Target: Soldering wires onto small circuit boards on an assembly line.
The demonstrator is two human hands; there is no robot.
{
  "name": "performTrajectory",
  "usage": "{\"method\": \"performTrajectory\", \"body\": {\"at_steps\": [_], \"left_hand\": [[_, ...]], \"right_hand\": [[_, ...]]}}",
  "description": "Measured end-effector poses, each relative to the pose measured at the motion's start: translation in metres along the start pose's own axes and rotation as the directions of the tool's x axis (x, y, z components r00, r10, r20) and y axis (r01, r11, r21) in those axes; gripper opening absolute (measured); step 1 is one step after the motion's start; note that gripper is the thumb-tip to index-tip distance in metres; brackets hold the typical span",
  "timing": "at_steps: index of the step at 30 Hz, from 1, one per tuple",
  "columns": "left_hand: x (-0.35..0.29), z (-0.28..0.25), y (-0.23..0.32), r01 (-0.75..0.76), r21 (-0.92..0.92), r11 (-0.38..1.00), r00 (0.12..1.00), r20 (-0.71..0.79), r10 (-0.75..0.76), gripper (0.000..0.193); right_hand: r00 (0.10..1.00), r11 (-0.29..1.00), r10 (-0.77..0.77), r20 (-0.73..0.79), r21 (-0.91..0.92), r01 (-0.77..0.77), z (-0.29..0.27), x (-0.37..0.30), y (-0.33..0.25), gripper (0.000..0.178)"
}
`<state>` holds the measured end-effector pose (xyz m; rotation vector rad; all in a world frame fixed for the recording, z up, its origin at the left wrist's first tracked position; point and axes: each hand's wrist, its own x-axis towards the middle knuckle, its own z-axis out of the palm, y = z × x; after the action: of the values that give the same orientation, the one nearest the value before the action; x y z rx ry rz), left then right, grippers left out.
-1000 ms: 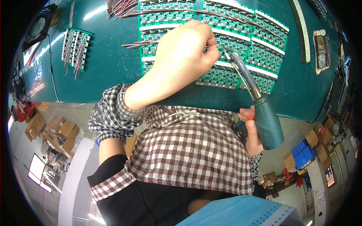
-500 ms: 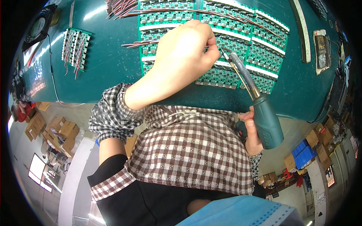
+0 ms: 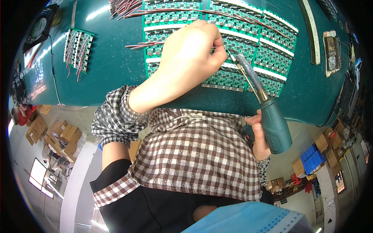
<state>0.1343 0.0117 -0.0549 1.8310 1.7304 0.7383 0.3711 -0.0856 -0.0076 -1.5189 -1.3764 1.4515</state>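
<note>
My left hand is over a large panel of green circuit boards, thumb and fingers pinched together on a thin wire. The fingers hide most of that wire. Down at the right, my right hand grips the thick green handle of a soldering iron. The iron's bent metal tip points up and left, close to my left thumb, over the boards. Whether the tip touches a board I cannot tell. Red and black wires stick out on the panel's left side, and others lie across its upper rows.
A bundle of red wires lies at the far edge. On the left are a smaller board with wires and a black fan. A pale strip and a worn tray lie right on the green table.
Almost nothing differs. Both hands, the soldering iron and the boards keep practically the same places; my left hand has shifted at most very slightly.
</note>
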Motion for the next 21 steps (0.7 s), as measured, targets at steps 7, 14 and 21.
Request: {"method": "performTrajectory", "body": {"at_steps": [7,14,21], "left_hand": [[0.0,-0.0001,0.0002,-0.002,-0.004,1.0,1.0,-0.005,0.002,0.006],[0.0002,-0.0004,-0.0005,-0.003,0.002,1.0,1.0,-0.004,0.003,0.006],[0.0002,-0.0006,0.0006,0.003,0.009,1.0,1.0,0.002,-0.003,0.006]], "right_hand": [[0.999,0.999,0.037,-0.006,0.019,-0.036,0.0006,-0.0007,-0.0007,0.035],[0.999,0.998,0.053,-0.012,0.021,-0.053,0.001,-0.0013,0.0006,0.035],[0.998,0.998,0.062,-0.004,-0.009,-0.062,0.0007,-0.0007,-0.0015,0.035]]}}
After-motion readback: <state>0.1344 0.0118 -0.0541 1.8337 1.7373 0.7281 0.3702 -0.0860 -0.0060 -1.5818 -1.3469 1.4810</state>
